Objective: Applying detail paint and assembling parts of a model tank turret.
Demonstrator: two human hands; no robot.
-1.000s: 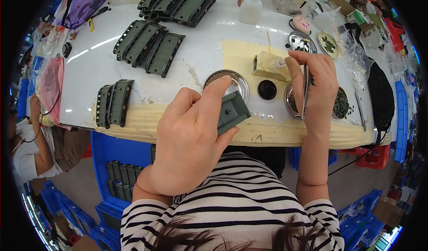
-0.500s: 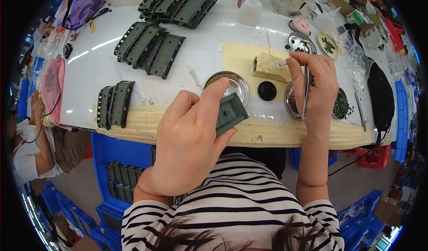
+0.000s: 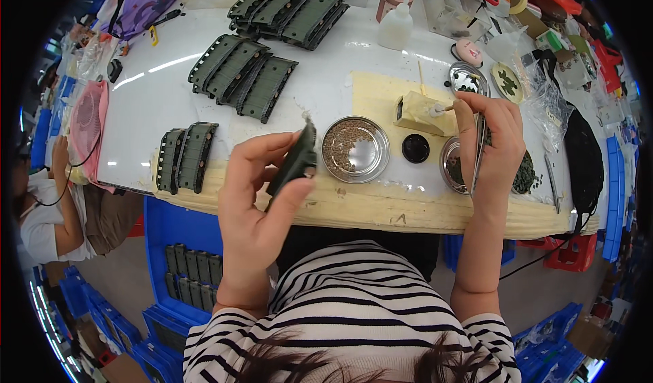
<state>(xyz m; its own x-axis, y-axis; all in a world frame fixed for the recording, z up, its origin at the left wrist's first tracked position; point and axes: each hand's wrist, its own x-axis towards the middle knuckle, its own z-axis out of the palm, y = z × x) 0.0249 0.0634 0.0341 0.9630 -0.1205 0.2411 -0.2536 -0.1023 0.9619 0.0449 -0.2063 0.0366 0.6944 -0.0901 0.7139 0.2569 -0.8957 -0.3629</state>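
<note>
My left hand is closed on a dark green plastic part, turned nearly edge-on beside the round metal dish of small brown pieces. My right hand is closed with metal tweezers in it, pointing down. Its fingertips also pinch a short thin stick, whose end is at the white mouth of a small container in a cream, tape-wrapped block. A round black lid lies in front of that block. Beneath the tweezers is another metal dish, partly hidden by my right hand.
Curved green ribbed parts lie in groups on the left of the white table. A squeeze bottle stands at the back. Dark green bits are piled right of my wrist. Below the table edge, a blue bin holds green parts.
My left hand has moved left and tilted the green part from face-up to nearly edge-on, uncovering the dish of brown pieces. My right hand still holds the tweezers by the block. The whole view has shifted slightly.
</note>
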